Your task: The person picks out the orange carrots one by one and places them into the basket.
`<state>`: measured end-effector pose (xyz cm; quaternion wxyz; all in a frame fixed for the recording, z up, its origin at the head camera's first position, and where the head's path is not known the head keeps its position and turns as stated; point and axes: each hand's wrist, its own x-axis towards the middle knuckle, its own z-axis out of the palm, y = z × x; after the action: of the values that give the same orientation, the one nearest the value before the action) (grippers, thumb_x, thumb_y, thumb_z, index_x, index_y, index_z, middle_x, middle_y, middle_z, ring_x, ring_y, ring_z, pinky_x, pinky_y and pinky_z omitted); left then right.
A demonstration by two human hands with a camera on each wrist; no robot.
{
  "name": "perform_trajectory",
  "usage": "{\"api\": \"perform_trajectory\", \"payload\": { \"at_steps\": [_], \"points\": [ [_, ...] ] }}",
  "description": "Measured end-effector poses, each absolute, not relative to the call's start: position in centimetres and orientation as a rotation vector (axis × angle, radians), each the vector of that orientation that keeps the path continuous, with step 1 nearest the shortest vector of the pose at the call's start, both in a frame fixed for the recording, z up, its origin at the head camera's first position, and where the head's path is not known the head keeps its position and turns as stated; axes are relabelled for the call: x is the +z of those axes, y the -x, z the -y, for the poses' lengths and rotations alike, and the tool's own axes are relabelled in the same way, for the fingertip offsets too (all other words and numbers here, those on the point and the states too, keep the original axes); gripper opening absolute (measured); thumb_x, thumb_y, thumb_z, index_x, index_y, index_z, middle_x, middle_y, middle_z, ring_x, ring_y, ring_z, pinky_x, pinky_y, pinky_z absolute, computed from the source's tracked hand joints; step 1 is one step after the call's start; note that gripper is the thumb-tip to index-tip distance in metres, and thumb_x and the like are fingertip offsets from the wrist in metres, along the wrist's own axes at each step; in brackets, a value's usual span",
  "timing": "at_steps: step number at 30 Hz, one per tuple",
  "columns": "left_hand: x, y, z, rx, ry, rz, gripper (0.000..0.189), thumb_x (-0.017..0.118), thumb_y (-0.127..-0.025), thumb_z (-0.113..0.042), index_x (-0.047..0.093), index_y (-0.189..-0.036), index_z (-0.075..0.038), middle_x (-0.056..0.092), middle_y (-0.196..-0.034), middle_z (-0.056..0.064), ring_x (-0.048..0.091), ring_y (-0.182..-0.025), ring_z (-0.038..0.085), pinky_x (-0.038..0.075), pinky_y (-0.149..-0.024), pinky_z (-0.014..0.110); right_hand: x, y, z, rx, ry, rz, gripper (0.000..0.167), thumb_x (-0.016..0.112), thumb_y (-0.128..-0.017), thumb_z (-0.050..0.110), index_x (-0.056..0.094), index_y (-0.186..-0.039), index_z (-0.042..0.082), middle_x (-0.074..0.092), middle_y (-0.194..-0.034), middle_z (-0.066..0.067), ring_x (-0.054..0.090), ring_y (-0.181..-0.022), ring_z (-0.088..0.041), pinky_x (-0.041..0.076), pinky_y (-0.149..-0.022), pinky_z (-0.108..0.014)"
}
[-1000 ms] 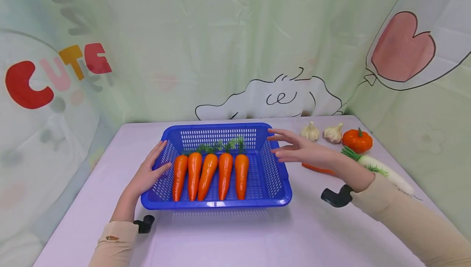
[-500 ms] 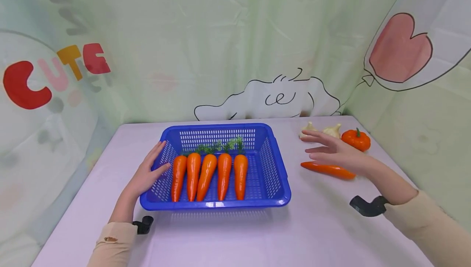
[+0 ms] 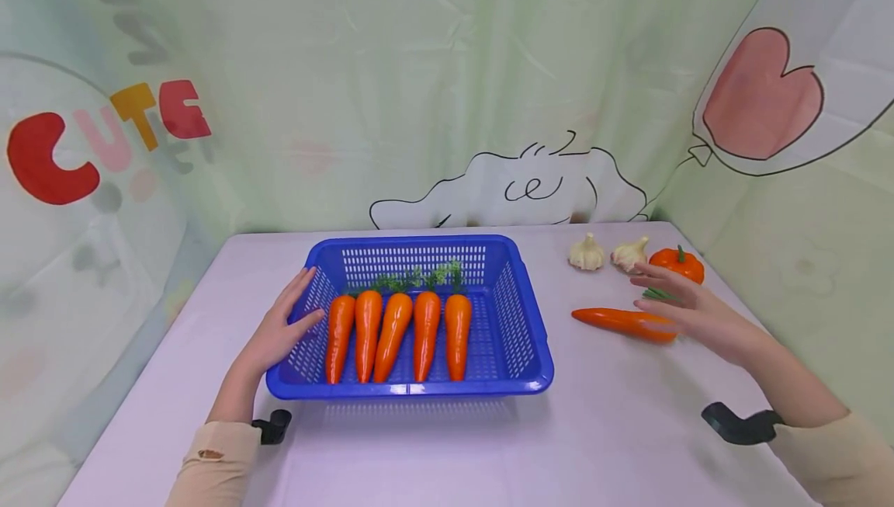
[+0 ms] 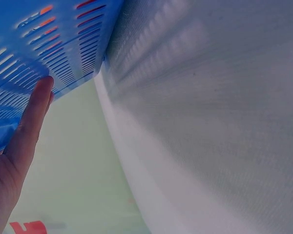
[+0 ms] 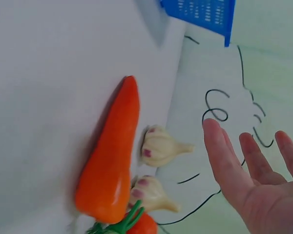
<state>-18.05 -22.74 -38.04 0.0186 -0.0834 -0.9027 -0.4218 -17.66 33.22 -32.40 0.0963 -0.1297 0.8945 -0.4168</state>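
Observation:
A blue plastic basket [image 3: 408,389] with slotted walls holds several orange carrots [image 3: 396,336] with green leafy tops. My left hand [image 3: 275,336] holds the basket's left side, thumb over the rim and fingers along the outer wall. In the left wrist view, a straight finger [image 4: 35,105] of that hand lies against the slotted wall. Over at the right, a single carrot [image 3: 618,321] lies on the table, tip toward the basket. My right hand [image 3: 705,313] hovers beside its thick end, fingers spread and holding nothing; its carrot top is mostly hidden.
Two garlic bulbs [image 3: 587,252] and an orange pumpkin [image 3: 676,262] sit at the back right of the table. Green stalks [image 3: 656,294] show partly behind my right hand. A printed curtain [image 3: 419,103] hangs behind the table.
My right hand has moved right and down, away from the basket's right rim to the loose carrot, uncovering the garlic bulbs. The left hand and basket stay put.

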Motion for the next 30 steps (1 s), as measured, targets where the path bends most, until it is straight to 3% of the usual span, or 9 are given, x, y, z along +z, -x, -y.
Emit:
{"api": "perform_trajectory", "payload": {
  "at_steps": [2, 5, 7, 9, 12, 14, 16, 30],
  "points": [
    [-38.0, 18.1, 22.7, -1.311, 0.261, 2.802, 0.068, 0.053, -0.091, -0.022, 0.016, -0.148, -0.02, 0.008, -0.152, 0.013, 0.008, -0.136, 0.04, 0.015, -0.098, 0.069, -32.9, 17.6, -33.8, -1.266, 0.352, -2.629, 0.063, 0.047, -0.095, 0.028, 0.015, -0.145, 0.006, 0.028, -0.141, -0.021, 0.047, -0.112, -0.009, 0.045, -0.085, -0.055],
    [-38.0, 18.1, 22.7, -1.309, 0.258, 2.805, 0.068, 0.053, -0.091, -0.024, 0.015, -0.148, -0.02, 0.008, -0.152, 0.013, 0.008, -0.136, 0.039, 0.015, -0.098, 0.068, -33.6, 17.5, -34.6, -1.304, 0.317, -2.603, 0.063, 0.046, -0.096, 0.027, 0.013, -0.145, 0.003, 0.026, -0.14, -0.026, 0.047, -0.096, 0.012, 0.051, -0.081, -0.041],
    [-38.0, 18.1, 22.7, -1.306, 0.256, 2.806, 0.068, 0.054, -0.091, -0.025, 0.016, -0.148, -0.02, 0.008, -0.152, 0.013, 0.008, -0.136, 0.039, 0.015, -0.098, 0.068, -34.1, 17.4, -35.1, -1.337, 0.301, -2.577, 0.062, 0.046, -0.096, 0.025, 0.013, -0.144, 0.001, 0.025, -0.139, -0.028, 0.047, -0.093, 0.015, 0.053, -0.078, -0.035],
    [-38.0, 18.1, 22.7, -1.304, 0.256, 2.805, 0.068, 0.053, -0.091, -0.024, 0.016, -0.148, -0.02, 0.008, -0.152, 0.013, 0.008, -0.136, 0.039, 0.015, -0.098, 0.068, -34.6, 17.5, -35.5, -1.345, 0.273, -2.564, 0.063, 0.045, -0.096, 0.026, 0.013, -0.143, -0.001, 0.024, -0.138, -0.031, 0.051, -0.096, 0.007, 0.054, -0.077, -0.036],
    [-38.1, 18.1, 22.7, -1.304, 0.252, 2.805, 0.068, 0.053, -0.091, -0.023, 0.016, -0.148, -0.02, 0.008, -0.152, 0.013, 0.008, -0.136, 0.039, 0.015, -0.098, 0.068, -35.2, 17.5, -35.8, -1.334, 0.204, -2.55, 0.065, 0.043, -0.097, 0.028, 0.009, -0.142, -0.005, 0.022, -0.136, -0.034, 0.052, -0.107, -0.021, 0.053, -0.077, -0.043],
    [-38.1, 18.1, 22.8, -1.304, 0.251, 2.805, 0.068, 0.053, -0.091, -0.023, 0.015, -0.148, -0.02, 0.007, -0.152, 0.013, 0.008, -0.136, 0.039, 0.015, -0.098, 0.068, -35.5, 17.6, -35.9, -1.311, 0.143, -2.542, 0.068, 0.041, -0.097, 0.032, 0.006, -0.142, -0.007, 0.019, -0.135, -0.037, 0.045, -0.11, -0.042, 0.052, -0.077, -0.046],
    [-38.1, 18.1, 22.8, -1.302, 0.252, 2.806, 0.068, 0.053, -0.091, -0.022, 0.015, -0.148, -0.02, 0.007, -0.152, 0.013, 0.008, -0.136, 0.039, 0.016, -0.098, 0.068, -35.9, 17.6, -35.9, -1.283, 0.097, -2.542, 0.071, 0.04, -0.097, 0.034, 0.004, -0.141, -0.008, 0.017, -0.133, -0.039, 0.038, -0.112, -0.052, 0.052, -0.076, -0.046],
    [-38.3, 18.2, 22.8, -1.295, 0.247, 2.806, 0.068, 0.053, -0.091, -0.023, 0.015, -0.148, -0.021, 0.008, -0.152, 0.012, 0.009, -0.136, 0.039, 0.017, -0.098, 0.068, -37.1, 18.8, -35.2, -1.246, -0.109, -2.573, 0.08, 0.037, -0.095, 0.045, 0.003, -0.139, -0.012, 0.014, -0.131, -0.042, 0.035, -0.111, -0.054, 0.051, -0.077, -0.049]
  ]
}}
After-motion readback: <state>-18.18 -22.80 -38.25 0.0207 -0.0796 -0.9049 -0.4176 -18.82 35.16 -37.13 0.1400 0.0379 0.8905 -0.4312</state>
